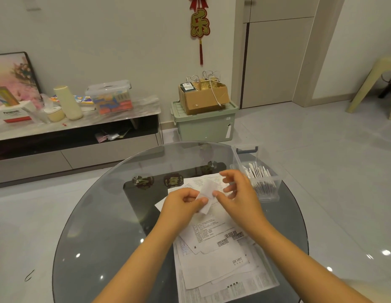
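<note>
A small white slip of paper (pixel 206 194) is held up above the round glass table (pixel 102 226). My left hand (pixel 183 204) pinches its lower left corner between thumb and fingers. My right hand (pixel 238 193) holds its right edge with the thumb, the other fingers spread and loosely curled. Under both hands lies a loose pile of printed paper sheets (pixel 216 254), several overlapping, some with barcodes and small text.
A clear plastic box (pixel 259 171) holding several upright white packets stands at the table's right edge. Beyond the table are a low TV cabinet (pixel 80 136) with clutter, a green storage bin (pixel 204 125) topped by a cardboard box (pixel 203 98), and a plastic stool (pixel 374 84) far right.
</note>
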Motion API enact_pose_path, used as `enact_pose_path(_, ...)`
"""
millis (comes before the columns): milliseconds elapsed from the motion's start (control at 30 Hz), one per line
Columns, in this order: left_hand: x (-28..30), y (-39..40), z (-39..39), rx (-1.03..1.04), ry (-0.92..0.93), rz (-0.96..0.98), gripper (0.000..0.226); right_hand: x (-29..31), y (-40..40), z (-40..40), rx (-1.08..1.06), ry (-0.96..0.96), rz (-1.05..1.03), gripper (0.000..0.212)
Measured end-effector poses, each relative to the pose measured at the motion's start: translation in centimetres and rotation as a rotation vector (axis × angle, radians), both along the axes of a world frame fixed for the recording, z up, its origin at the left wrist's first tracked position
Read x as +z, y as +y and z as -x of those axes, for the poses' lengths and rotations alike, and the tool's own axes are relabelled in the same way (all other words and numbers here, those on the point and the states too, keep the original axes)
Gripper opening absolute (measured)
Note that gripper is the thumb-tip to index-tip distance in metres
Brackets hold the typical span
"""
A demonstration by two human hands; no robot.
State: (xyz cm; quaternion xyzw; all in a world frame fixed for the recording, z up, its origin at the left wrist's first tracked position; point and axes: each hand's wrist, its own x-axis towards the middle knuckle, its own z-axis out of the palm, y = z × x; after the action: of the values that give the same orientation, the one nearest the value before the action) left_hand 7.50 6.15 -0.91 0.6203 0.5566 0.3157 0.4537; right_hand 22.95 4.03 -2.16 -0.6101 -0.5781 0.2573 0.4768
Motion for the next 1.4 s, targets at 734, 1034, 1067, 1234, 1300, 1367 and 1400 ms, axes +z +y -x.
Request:
enact_pose_path(734,3.2,3.3,-10.0,-0.031,-0.335,0.067,0.012,4.2,0.9,-6.9,-0.277,0.263,-0.039,0.008)
enact_pose_path(1034,2.8,5.9,-14.3,-0.244,0.047,-0.253,0.019,4.1,2.3,-10.7,-0.531,0.002,-0.130,0.002)
enact_pose_path(1067,2.6,6.2,-14.5,-0.307,0.139,-0.333,0.024,3.8,2.5,-10.9,-0.538,-0.031,-0.116,0.002)
enact_pose_path(1234,2.1,7.2,-15.4,-0.705,0.617,-0.646,0.043,2.6,3.0,-11.1,-0.557,-0.246,-0.028,0.006)
enact_pose_path(1300,1.8,7.5,-15.6,-0.778,0.725,-0.681,0.051,2.4,3.2,-11.1,-0.564,-0.310,0.015,0.008)
enact_pose_path(1367,1.5,7.7,-15.6,-0.807,0.769,-0.703,0.057,2.4,3.3,-11.0,-0.563,-0.361,0.054,0.009)
enact_pose_path(1400,1.4,7.8,-15.6,-0.811,0.771,-0.709,0.060,2.5,3.3,-11.0,-0.562,-0.394,0.067,0.010)
